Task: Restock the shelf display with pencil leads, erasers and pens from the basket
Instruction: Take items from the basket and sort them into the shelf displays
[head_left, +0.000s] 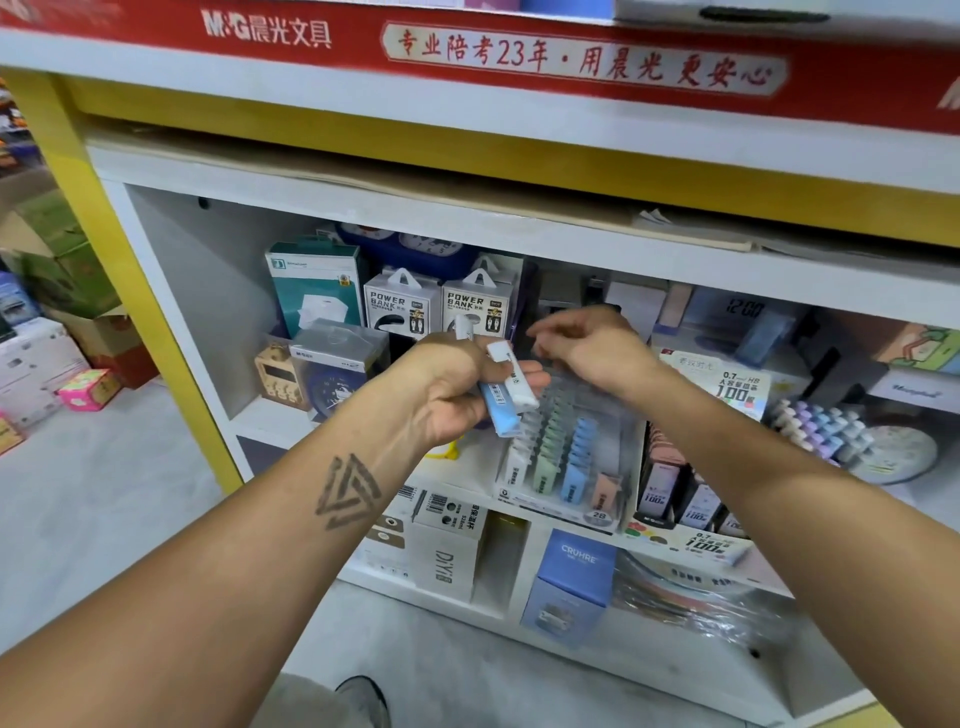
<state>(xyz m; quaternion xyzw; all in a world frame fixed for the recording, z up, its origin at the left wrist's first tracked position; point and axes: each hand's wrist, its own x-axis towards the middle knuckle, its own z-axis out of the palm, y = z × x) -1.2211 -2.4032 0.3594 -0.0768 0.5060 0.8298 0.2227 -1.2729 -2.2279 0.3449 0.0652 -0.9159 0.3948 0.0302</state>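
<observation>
On the white shelf (457, 483) stands a clear tiered display tray (563, 457) of pastel lead cases. The left hand (457, 395) grips several blue-and-white cases (506, 389); the right hand (587, 348) hovers, fingers loosely curled, seemingly empty. Restocking leads: next, slot one case into its colour row.

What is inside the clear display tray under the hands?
The clear display tray holds rows of pencil lead cases: white, green, blue, one peach in front. The back rows are hidden by the right hand.
</observation>
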